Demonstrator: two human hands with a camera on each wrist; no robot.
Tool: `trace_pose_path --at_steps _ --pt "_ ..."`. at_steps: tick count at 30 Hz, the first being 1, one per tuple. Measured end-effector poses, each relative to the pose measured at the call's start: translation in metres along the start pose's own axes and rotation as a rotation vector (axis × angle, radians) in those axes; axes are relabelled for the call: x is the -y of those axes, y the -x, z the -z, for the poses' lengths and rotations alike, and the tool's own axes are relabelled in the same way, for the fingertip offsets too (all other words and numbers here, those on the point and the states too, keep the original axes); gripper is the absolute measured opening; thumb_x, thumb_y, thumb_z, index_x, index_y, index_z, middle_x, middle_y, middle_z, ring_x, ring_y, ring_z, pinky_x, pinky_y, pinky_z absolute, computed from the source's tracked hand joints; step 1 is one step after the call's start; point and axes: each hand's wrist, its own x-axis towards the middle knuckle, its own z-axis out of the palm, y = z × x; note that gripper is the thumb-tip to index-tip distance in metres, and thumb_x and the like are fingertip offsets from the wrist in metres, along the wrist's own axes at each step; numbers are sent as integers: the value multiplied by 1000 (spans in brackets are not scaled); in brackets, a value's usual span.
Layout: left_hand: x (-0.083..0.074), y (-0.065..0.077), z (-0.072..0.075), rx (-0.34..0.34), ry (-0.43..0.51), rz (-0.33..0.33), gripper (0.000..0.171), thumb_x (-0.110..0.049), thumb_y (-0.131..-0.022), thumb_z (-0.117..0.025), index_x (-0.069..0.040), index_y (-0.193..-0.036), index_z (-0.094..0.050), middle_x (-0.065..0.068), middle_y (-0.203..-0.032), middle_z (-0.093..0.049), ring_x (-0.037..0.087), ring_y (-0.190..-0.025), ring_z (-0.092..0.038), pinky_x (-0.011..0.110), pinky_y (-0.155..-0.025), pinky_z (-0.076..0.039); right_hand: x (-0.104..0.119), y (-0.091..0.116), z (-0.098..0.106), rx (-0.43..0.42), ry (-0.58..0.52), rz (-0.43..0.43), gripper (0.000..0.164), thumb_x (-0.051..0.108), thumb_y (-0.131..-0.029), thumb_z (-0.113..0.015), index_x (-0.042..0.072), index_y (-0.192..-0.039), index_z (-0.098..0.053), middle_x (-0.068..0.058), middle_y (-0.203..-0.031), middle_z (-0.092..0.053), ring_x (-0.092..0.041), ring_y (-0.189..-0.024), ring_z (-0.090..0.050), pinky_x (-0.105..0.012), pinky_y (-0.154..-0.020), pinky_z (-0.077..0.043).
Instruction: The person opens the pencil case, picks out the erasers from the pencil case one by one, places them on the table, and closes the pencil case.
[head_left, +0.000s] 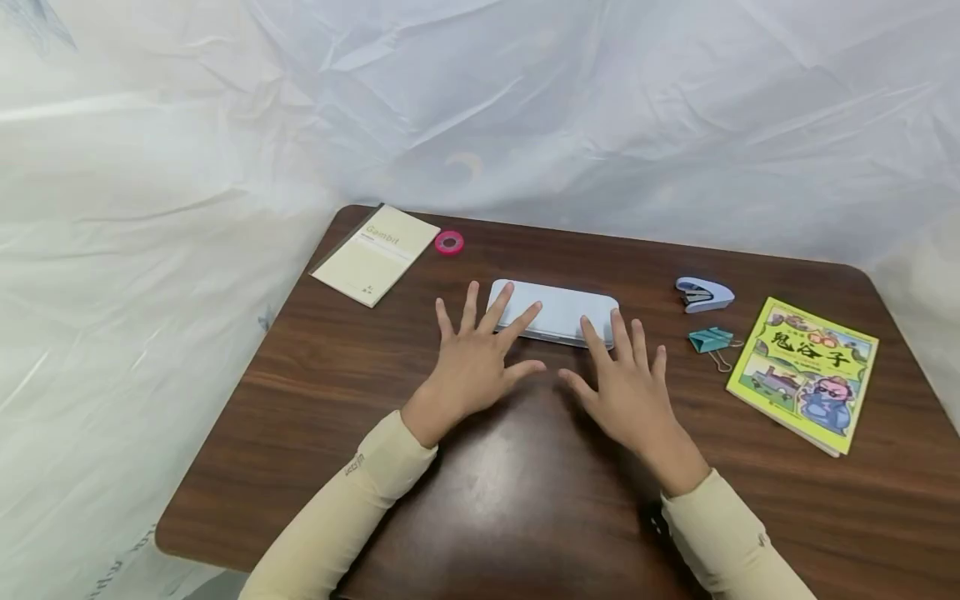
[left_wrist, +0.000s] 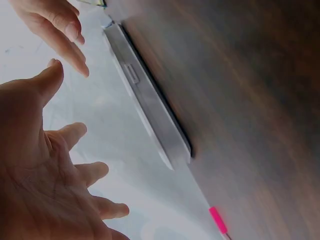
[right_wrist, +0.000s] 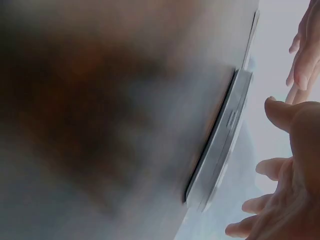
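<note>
A flat white case [head_left: 558,304] with rounded corners lies on the dark wooden table, a small catch on its near side [left_wrist: 132,74]. My left hand [head_left: 476,367] is spread with its fingers apart, fingertips overlapping the case's left part in the head view. On the other side my right hand [head_left: 630,396] is spread the same way, its fingertips over the case's right front edge. Both wrist views show the palms above table level, with a gap between the left hand [left_wrist: 55,165] and the case. Neither hand holds anything.
A cream notebook [head_left: 378,254] and a pink tape roll [head_left: 449,242] lie at the back left. To the right are a pale blue stapler [head_left: 708,297], a teal binder clip [head_left: 710,339] and a yellow-green book [head_left: 802,375]. White sheeting [head_left: 525,108] hangs behind the table.
</note>
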Motion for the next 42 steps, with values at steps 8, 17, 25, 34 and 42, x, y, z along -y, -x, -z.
trace_pose_path --at_steps 8,17,25,34,42 --pt "24 -45 -36 18 64 9 90 -85 -108 -50 -54 -182 -9 0 -197 -1 51 -181 4 90 -136 -8 -15 -35 4 65 -48 37 89 54 -116 -64 17 -185 -22 -30 -192 -4 -63 -176 -7 -92 -131 -16" --pt "43 -78 -49 124 133 11 92 -78 -106 -61 -50 -182 -19 3 -197 -6 44 -182 2 80 -141 -16 -25 -64 0 144 -53 91 85 50 -115 -69 23 -184 -28 -28 -192 -6 -62 -176 -5 -86 -135 -21" --pt "60 -95 -58 174 145 -61 88 -66 -108 -70 -45 -182 -28 5 -196 -11 40 -182 -8 73 -142 -25 -33 -72 -1 141 -42 126 76 45 -116 -68 26 -182 -35 -29 -191 -14 -62 -176 -8 -85 -133 -28" --pt "79 -114 -75 74 65 -175 83 -60 -107 -77 -39 -178 -41 13 -186 -33 42 -174 -37 61 -134 -47 -39 -78 2 135 -30 178 73 43 -114 -72 25 -179 -42 -31 -189 -21 -62 -174 -16 -82 -129 -39" --pt "87 -126 -78 62 -10 -264 83 -64 -104 -79 -36 -176 -46 17 -177 -41 31 -157 -56 44 -115 -64 -42 -81 8 135 -45 220 70 42 -112 -75 21 -174 -51 -37 -184 -28 -65 -170 -26 -80 -128 -41"
